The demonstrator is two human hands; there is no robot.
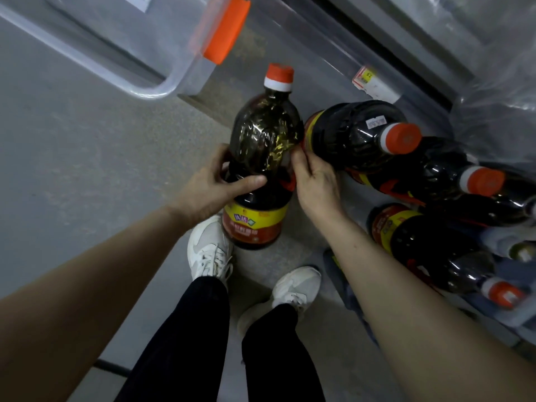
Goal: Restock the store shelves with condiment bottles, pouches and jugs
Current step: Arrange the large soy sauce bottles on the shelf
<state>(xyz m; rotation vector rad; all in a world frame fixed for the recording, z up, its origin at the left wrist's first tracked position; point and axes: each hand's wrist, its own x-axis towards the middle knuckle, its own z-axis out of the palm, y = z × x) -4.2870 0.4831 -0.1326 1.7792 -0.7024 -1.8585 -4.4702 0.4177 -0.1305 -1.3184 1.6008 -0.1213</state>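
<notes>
Head view: a large dark condiment bottle [262, 158] with an orange cap [279, 74] is held in front of the body, over the floor [72, 140]. Its red and yellow label faces the camera. Whether its base rests on the floor or hangs just above it cannot be determined.

The left hand [220, 184] is wrapped round the bottle's waist from the left, with the thumb laid across the front. The right hand [314, 181] is closed against the opposite side, its fingers curled onto the bottle wall. The load is thus shared by both hands.

To the right, several matching bottles [353, 137] are seen lying on their sides, caps outward, partly under clear plastic film [499, 105]. What they lie in cannot be made out. A shelf rail [333, 58] with a price tag [365, 78] runs above them. A clear storage bin [121, 39] with an orange latch [226, 27] is seen at the upper left. White shoes [208, 250] are planted just beside the bottle base.

Step in hand, as judged: one bottle is separated from the stock and is ready for transfer to the shelf.

Next move, as judged: the bottle is to be lifted upright with both hands, carried clear of the neighbouring caps, and set behind the rail with the label facing out. A firm two-sided hold is required, since the bottle looks full and heavy.
</notes>
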